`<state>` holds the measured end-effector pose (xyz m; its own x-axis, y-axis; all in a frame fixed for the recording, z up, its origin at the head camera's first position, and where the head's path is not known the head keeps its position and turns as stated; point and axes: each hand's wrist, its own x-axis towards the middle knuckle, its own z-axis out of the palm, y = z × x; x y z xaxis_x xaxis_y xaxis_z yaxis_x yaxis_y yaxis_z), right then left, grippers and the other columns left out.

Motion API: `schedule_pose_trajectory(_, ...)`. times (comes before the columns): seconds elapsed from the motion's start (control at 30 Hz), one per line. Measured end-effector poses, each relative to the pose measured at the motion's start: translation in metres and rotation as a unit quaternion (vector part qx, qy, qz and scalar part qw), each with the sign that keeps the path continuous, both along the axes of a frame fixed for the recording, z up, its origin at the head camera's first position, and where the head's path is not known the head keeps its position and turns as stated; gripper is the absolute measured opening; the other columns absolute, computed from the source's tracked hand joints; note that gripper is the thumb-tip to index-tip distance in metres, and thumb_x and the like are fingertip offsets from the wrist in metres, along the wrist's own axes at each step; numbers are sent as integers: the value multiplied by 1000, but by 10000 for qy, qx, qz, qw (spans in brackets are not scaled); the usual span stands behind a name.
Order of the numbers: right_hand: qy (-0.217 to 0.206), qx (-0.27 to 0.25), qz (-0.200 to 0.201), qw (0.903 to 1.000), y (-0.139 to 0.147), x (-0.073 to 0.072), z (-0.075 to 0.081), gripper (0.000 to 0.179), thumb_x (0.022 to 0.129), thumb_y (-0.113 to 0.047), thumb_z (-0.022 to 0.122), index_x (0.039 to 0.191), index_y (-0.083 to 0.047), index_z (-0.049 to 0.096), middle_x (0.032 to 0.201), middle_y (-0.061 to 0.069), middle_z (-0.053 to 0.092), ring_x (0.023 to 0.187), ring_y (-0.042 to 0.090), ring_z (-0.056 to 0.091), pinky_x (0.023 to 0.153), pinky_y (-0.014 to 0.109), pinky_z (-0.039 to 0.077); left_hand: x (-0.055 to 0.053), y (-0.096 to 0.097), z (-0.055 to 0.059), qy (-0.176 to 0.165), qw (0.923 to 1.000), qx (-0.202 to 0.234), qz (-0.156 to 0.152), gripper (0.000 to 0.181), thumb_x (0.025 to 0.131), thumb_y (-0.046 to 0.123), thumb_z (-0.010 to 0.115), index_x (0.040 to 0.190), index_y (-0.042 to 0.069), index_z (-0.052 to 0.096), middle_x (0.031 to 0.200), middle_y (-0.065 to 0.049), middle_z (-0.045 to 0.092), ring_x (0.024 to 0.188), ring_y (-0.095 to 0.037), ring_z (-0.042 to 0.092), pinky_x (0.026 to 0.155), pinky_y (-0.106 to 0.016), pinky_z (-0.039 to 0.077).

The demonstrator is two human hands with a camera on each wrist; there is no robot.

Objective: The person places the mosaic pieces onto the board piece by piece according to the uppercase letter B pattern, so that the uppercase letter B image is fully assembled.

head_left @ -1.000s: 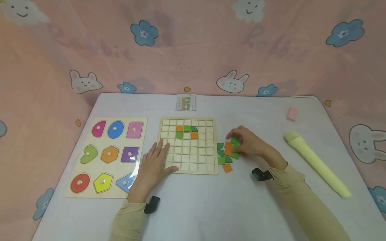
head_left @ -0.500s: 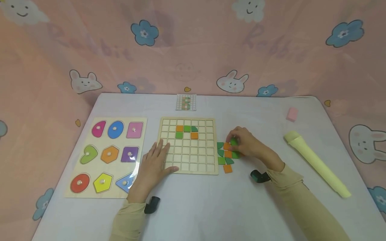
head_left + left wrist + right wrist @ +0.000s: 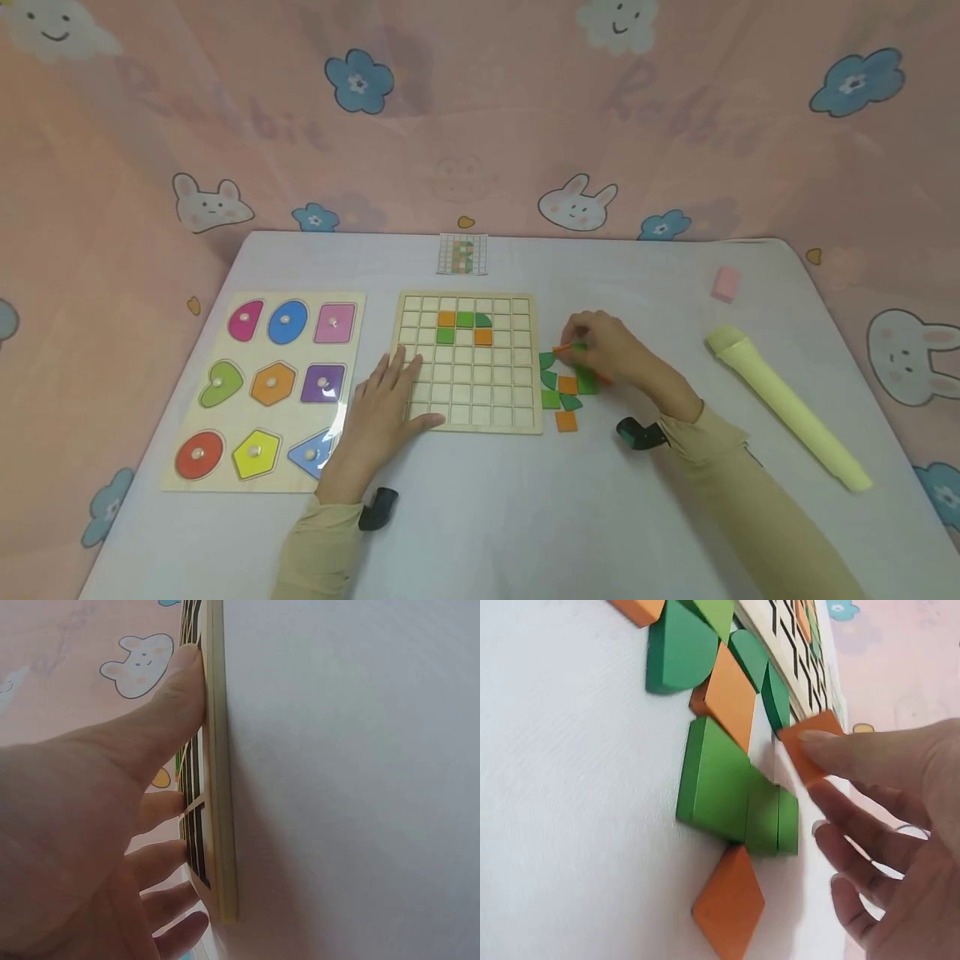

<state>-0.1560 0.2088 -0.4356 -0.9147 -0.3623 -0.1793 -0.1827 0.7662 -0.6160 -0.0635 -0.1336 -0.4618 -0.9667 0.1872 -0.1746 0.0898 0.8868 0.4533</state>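
My right hand [image 3: 607,346] pinches an orange square tile [image 3: 810,748] between thumb and fingers, tilted above the loose pile. Beneath it lie green square tiles [image 3: 716,780], dark green quarter-round tiles [image 3: 682,649] and more orange squares, one [image 3: 567,385] beside the board. My left hand [image 3: 381,410] rests on the lower left corner of the wooden grid board [image 3: 480,423], fingers spread and thumb on its near edge, as the left wrist view also shows. Set in the grid near its top are two orange squares, two green squares [image 3: 465,320] and one dark green quarter-round [image 3: 483,320].
Left of the grid lies a shape puzzle board [image 3: 292,446] with knobbed coloured pieces. A small printed pattern card [image 3: 462,255] lies behind the grid. On the right are a pale yellow rolled tube [image 3: 787,408] and a pink block [image 3: 726,284]. A patterned curtain hangs behind the table.
The right hand has picked an orange square tile up from the pile and tilted it. The left hand and the tiles in the grid have stayed put.
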Motion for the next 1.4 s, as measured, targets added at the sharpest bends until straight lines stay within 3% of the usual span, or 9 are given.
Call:
schedule_pose_trajectory(0.1, 246, -452, -189, 9985, -7, -2, -1, 9, 97, -9, 76, 103, -5, 70, 101, 12, 72, 100, 29, 63, 91, 40, 55, 0, 0, 1, -1, 10000, 7, 2, 99, 90, 46, 82, 167, 9, 33, 178, -17, 15, 165, -42, 11, 128, -66, 25)
schedule_pose_trajectory(0.23, 397, -974, -373, 9938, -24, -2, -6, 16, 97, -9, 76, 111, -3, 71, 103, 13, 73, 95, 26, 63, 85, 32, 52, 0, 0, 1, 9, 10000, 20, -6, 98, 90, 45, 82, 167, 9, 33, 178, -17, 15, 165, -42, 11, 128, -66, 25)
schedule_pose_trajectory(0.53, 576, -1692, -255, 9836, -70, 1, -18, 17, 97, -4, 75, 114, -3, 75, 110, 14, 77, 91, 25, 71, 83, 30, 59, 1, 0, -1, 121, 9999, 111, -14, 97, 89, 44, 83, 166, 8, 36, 177, -18, 18, 164, -44, 16, 126, -67, 28)
schedule_pose_trajectory(0.97, 468, -1869, 18, 9813, -123, 5, -24, 14, 97, -2, 75, 111, -3, 76, 105, 11, 78, 90, 20, 71, 82, 27, 58, 1, -1, 0, 133, 9999, 57, -55, 96, 91, 45, 82, 166, 8, 36, 177, -20, 18, 164, -45, 16, 126, -68, 28)
schedule_pose_trajectory(1.4, 223, -1973, -317, 9796, -141, 0, -24, 8, 96, -9, 79, 101, -3, 78, 97, 10, 78, 81, 16, 67, 73, 22, 53, 1, -1, 2, 156, 9998, 71, -84, 93, 92, 44, 81, 165, 8, 36, 176, -20, 20, 164, -45, 18, 125, -69, 29)
